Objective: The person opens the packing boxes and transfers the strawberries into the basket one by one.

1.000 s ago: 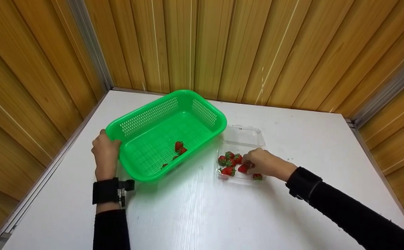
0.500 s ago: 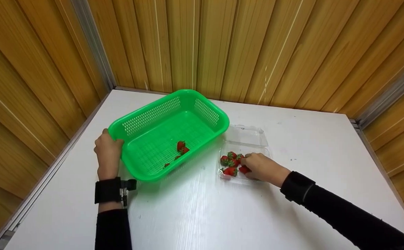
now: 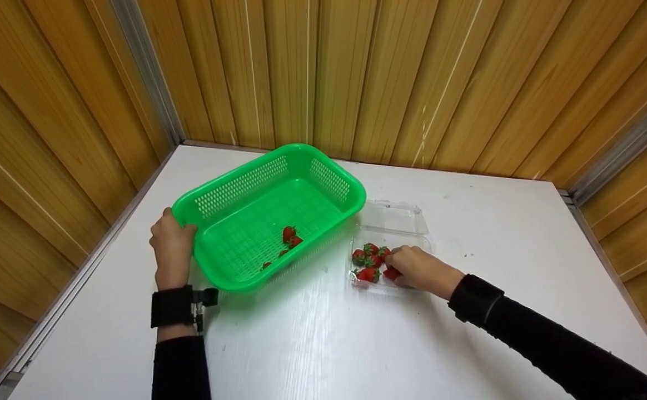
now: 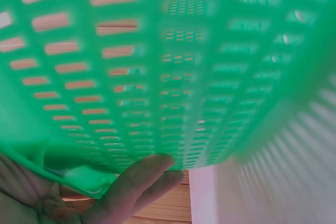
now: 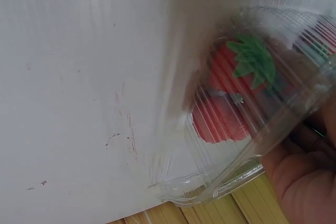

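My left hand (image 3: 172, 247) grips the left end of a green perforated plastic basket (image 3: 187, 205), its thumb over the rim. In the left wrist view, fingers (image 4: 139, 182) press against the basket's slotted wall (image 4: 152, 77). Several strawberries lie in the basket. To its right, my right hand (image 3: 421, 270) reaches into an open clear plastic clamshell (image 3: 357, 236), fingertips curled over a red strawberry (image 3: 392, 273) and partly hiding it. Other strawberries (image 3: 369, 274) sit left of those fingers. Through the clamshell's side, the right wrist view shows a strawberry with green leaves (image 5: 252, 61).
The clamshell's lid (image 3: 393, 216) lies folded back behind it, close to the basket's right end. A white table (image 3: 301, 344) bears everything. Wood-grain panel walls (image 3: 334, 72) with grey metal corner strips (image 3: 148, 72) enclose its back and sides.
My right hand has shifted slightly down and left in the clamshell and now covers a strawberry that showed at its right side. My left hand keeps its grip on the basket.
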Action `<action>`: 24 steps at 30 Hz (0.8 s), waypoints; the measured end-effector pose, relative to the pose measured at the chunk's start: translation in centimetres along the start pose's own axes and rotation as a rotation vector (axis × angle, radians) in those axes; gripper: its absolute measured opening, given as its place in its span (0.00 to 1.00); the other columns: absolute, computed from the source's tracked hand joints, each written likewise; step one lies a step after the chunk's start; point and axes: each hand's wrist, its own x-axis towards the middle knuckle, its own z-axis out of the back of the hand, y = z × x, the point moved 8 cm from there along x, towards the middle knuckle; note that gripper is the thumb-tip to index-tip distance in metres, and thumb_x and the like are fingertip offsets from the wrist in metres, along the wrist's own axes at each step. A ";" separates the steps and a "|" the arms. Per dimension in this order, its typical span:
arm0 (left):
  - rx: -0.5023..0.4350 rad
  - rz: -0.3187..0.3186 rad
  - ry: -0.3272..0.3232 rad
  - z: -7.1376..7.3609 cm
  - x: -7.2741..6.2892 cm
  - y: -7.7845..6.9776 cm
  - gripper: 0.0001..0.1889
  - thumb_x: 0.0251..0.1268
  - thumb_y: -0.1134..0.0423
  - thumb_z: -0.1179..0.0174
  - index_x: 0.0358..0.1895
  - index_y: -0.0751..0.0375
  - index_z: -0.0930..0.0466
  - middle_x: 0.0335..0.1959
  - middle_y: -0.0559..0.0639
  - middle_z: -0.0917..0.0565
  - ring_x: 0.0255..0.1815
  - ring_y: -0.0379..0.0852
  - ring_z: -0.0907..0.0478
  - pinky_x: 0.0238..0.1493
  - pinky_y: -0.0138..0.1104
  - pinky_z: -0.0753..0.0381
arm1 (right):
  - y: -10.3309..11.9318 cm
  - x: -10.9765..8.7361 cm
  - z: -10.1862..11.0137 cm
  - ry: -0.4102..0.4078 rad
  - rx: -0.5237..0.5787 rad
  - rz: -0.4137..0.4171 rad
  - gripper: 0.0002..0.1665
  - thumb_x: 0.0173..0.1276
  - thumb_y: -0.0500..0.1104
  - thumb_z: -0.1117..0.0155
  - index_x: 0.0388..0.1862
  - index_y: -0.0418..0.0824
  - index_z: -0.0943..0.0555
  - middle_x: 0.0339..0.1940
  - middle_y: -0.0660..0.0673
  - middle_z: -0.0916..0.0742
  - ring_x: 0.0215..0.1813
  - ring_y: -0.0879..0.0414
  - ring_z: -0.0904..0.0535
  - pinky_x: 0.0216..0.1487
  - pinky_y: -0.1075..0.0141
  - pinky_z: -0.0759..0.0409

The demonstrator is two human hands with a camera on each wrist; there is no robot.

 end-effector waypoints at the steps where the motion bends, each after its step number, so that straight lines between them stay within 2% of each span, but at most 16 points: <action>1: -0.002 -0.002 0.000 0.0 0.0 -0.1 0.21 0.64 0.73 0.43 0.58 0.83 0.29 0.50 0.79 0.21 0.52 0.74 0.22 0.51 0.65 0.25 | 0.0 -0.1 0.0 -0.002 -0.003 0.000 0.09 0.56 0.30 0.23 0.33 0.33 0.16 0.27 0.43 0.16 0.28 0.56 0.26 0.31 0.64 0.22; 7: -0.021 0.008 0.016 -0.1 0.1 -0.2 0.26 0.66 0.74 0.42 0.65 0.85 0.34 0.55 0.81 0.22 0.54 0.76 0.22 0.53 0.65 0.24 | -0.2 -0.4 0.5 -0.012 0.004 -0.022 0.08 0.54 0.28 0.23 0.31 0.34 0.15 0.28 0.44 0.18 0.29 0.56 0.25 0.31 0.64 0.21; 12: -0.007 0.007 0.014 -0.1 0.1 -0.1 0.22 0.65 0.73 0.44 0.60 0.84 0.30 0.50 0.79 0.20 0.50 0.73 0.21 0.50 0.63 0.23 | -0.8 -0.4 1.3 -0.002 0.063 -0.100 0.07 0.56 0.30 0.24 0.31 0.35 0.14 0.28 0.47 0.19 0.30 0.57 0.26 0.32 0.66 0.22; 17: -0.004 0.013 0.011 0.0 0.0 0.0 0.21 0.65 0.73 0.45 0.58 0.82 0.29 0.50 0.78 0.20 0.50 0.72 0.21 0.51 0.63 0.23 | -1.3 -0.5 2.5 0.015 0.085 -0.161 0.12 0.54 0.32 0.20 0.37 0.36 0.12 0.32 0.46 0.17 0.34 0.55 0.23 0.39 0.61 0.17; 24: -0.002 -0.016 -0.011 0.2 -0.1 -0.1 0.16 0.63 0.73 0.46 0.51 0.81 0.27 0.45 0.76 0.19 0.48 0.71 0.20 0.49 0.63 0.23 | -1.7 -0.6 4.6 0.003 0.072 -0.184 0.14 0.53 0.30 0.21 0.39 0.37 0.12 0.36 0.44 0.15 0.37 0.53 0.20 0.42 0.59 0.15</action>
